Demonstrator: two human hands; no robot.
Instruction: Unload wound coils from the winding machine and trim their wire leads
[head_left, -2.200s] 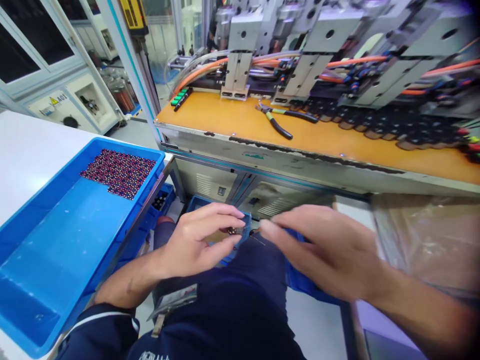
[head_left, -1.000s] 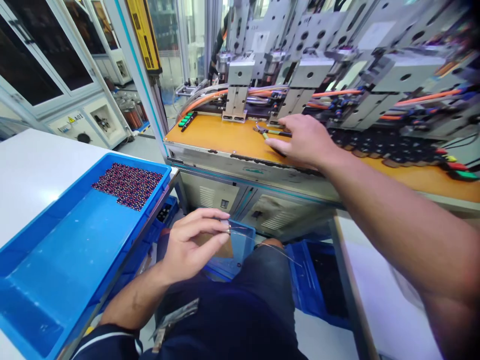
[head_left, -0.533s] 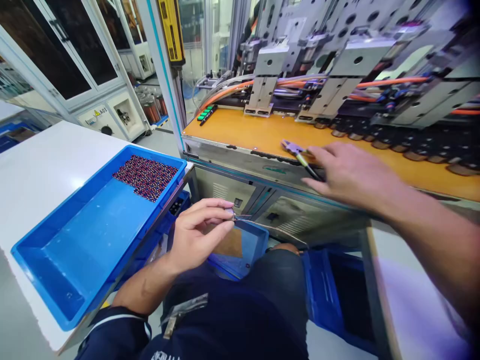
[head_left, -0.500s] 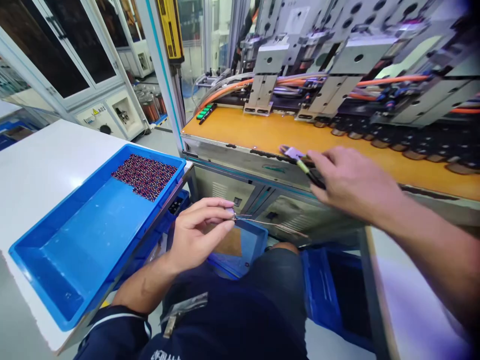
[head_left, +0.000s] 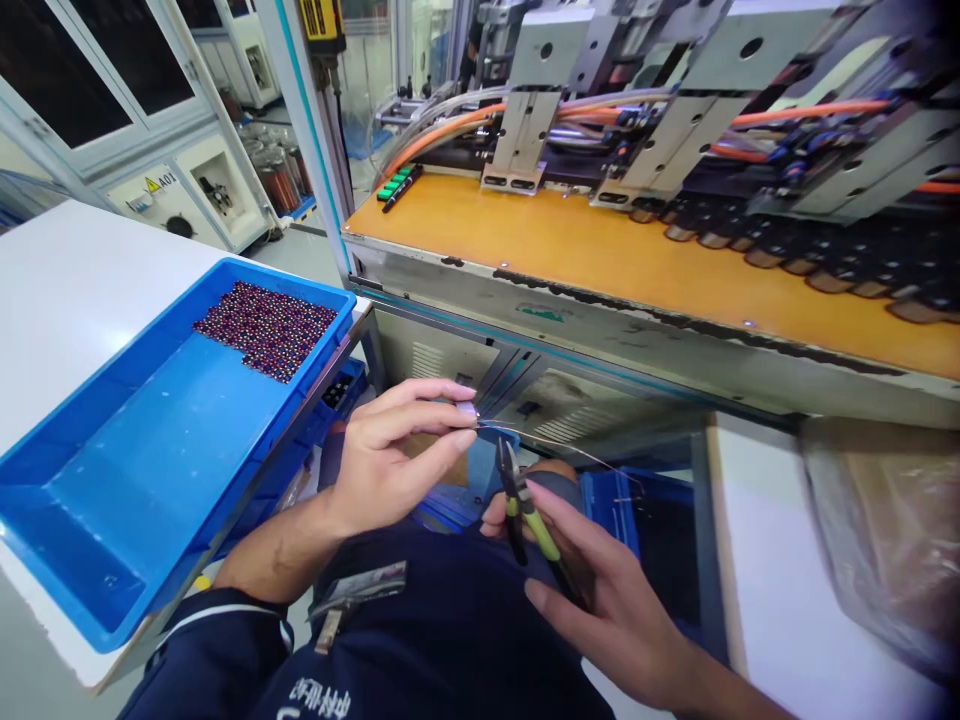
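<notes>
Between the thumb and fingers of my left hand [head_left: 405, 440] is a small part, mostly covered by the fingertips. Thin copper-coloured wires [head_left: 559, 442] run from it out to the right. My right hand [head_left: 600, 590] grips a pair of cutting pliers [head_left: 529, 515] with green and black handles. The pliers' jaws point upward, just below the wires and to the right of my left fingertips. They look slightly parted and apart from the wire, though I cannot tell exactly.
On the white table to the left stands a blue tray [head_left: 169, 510] with many small dark parts [head_left: 266, 328] at its far end. Ahead is a machine with an orange ledge [head_left: 540, 235], bearing a black pen [head_left: 403, 188]. A plastic bag [head_left: 885, 530] lies at right.
My right hand has brought the pliers from the machine's ledge down and toward me, below the wires. My left hand still pinches the part. The view has shifted slightly.
</notes>
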